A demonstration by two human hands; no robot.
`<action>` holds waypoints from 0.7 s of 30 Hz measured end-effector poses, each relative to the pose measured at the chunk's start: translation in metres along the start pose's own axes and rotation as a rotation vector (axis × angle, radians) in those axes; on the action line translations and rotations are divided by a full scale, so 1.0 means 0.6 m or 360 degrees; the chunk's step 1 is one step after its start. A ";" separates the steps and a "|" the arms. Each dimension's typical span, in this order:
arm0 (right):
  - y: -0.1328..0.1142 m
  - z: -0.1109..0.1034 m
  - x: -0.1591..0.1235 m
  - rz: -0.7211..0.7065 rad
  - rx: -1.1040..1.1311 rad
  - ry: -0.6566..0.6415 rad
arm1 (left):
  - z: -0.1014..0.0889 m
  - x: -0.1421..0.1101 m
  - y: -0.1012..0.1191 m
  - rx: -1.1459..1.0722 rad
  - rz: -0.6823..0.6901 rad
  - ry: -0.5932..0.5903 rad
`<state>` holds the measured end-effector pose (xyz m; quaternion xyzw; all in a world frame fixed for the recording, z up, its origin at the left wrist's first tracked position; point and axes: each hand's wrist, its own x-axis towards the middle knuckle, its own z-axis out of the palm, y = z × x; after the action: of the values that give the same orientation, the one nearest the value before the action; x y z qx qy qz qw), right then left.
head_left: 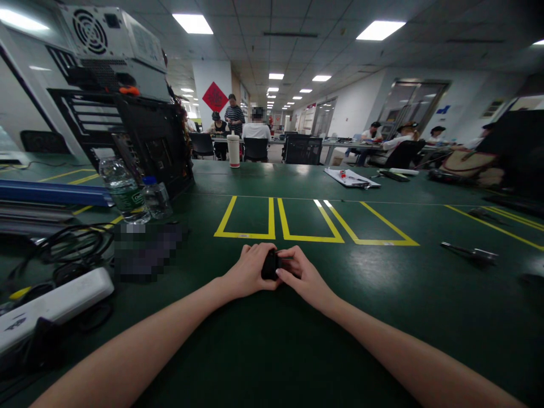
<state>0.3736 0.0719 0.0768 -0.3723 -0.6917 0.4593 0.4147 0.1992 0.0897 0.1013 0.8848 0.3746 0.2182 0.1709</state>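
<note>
Bare forearms (pixel 170 334) reach inward. The left hand (pixel 250 269) curls round a small black object (pixel 269 265); the right hand (pixel 308 280) narrows beside it, grip unclear. Uneven finger pressure could drop it onto the counter (pixel 272 345) below.

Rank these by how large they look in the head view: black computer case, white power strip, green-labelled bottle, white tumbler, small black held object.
1. Black computer case
2. White power strip
3. Green-labelled bottle
Unsure: white tumbler and small black held object; similar size, the latter nearer and partly covered.
</note>
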 end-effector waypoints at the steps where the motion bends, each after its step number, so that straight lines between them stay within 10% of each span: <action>1: 0.000 0.000 0.000 0.0005 -0.0001 0.0004 | 0.000 0.000 0.000 -0.0002 0.0001 0.0002; 21: 0.001 0.001 -0.001 -0.0069 -0.0042 0.0014 | 0.005 0.002 -0.004 0.0005 0.0025 0.0017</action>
<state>0.3734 0.0716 0.0760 -0.3647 -0.7037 0.4396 0.4226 0.2000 0.0919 0.0978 0.8867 0.3689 0.2238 0.1659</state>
